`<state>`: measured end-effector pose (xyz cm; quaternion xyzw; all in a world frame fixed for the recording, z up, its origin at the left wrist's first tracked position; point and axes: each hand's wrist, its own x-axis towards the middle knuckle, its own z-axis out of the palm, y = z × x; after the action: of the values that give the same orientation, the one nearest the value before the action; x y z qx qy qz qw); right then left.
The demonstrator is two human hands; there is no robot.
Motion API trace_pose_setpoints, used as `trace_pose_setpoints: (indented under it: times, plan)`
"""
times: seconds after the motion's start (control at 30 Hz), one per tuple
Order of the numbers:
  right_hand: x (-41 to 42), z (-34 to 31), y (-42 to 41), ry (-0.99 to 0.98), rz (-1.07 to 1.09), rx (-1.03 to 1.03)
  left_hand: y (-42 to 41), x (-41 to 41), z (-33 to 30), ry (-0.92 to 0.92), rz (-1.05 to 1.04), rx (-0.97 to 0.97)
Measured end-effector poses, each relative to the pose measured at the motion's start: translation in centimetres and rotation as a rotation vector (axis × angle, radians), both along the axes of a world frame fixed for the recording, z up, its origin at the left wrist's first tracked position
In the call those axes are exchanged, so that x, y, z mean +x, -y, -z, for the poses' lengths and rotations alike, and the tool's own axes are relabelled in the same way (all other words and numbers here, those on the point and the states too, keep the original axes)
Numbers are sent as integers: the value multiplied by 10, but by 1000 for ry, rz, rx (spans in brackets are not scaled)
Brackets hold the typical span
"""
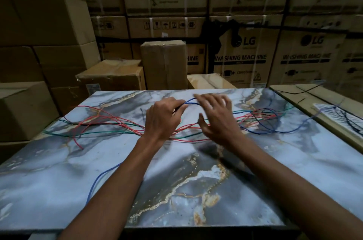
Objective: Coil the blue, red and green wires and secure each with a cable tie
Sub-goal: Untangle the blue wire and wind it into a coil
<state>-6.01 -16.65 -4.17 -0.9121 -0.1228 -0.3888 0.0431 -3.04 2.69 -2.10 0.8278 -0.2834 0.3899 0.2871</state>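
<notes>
The desk (196, 190) carries a marble pattern: pale blue and grey clouds, darker slate patches and thin gold veins. Across it run red wires (110, 122), green wires (94, 133) and a blue wire (102, 176), the colours crossing and mixing at the right side. Behind stand brown cardboard boxes (163, 63); some bear black print and white straps. A dark wire (351, 124), perhaps black, lies on a beige surface (306, 98) with a striped patch.

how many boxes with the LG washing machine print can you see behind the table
2. One LG box stands behind the table's far edge, right of centre; the second LG box stands beside it, further right. More may be hidden in the dark stacks.
</notes>
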Motion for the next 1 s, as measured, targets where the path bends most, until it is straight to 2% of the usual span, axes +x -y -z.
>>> trace_pose_setpoints:
  times: [0.1, 0.2, 0.33, 0.43, 0.5, 0.6, 0.67, 0.73, 0.83, 1.0]
  plan:
    - [4, -3, -11, 72, -15, 25, 0, -1, -1, 67, 69, 12]
    - [6, -3, 4, 90, -64, 65, -4, 0, -6, 19, 133, -5]
    - [11, -4, 24, 49, -13, 340, -5, -3, -10, -154, 143, 34]
    - [15, -4, 35, 74, -3, 330, -4, 0, -9, -331, 166, 24]
    - [12, -3, 37, 40, -31, 265, -3, 5, -6, -423, 227, -141]
    - [9, -1, 34, -129, 5, 121, -3, 11, -5, -474, 288, -490]
    - [10, -1, 35, -225, 126, 44, -9, 16, -8, -489, 279, -718]
    - [10, -2, 43, -209, 289, 10, -14, 19, -12, -515, 269, -915]
    - [9, -4, 59, -123, 555, 33, -16, 20, -12, -523, 291, -1104]
    - [11, -12, 82, -296, 819, 100, -20, 24, -12, -458, 245, -1250]
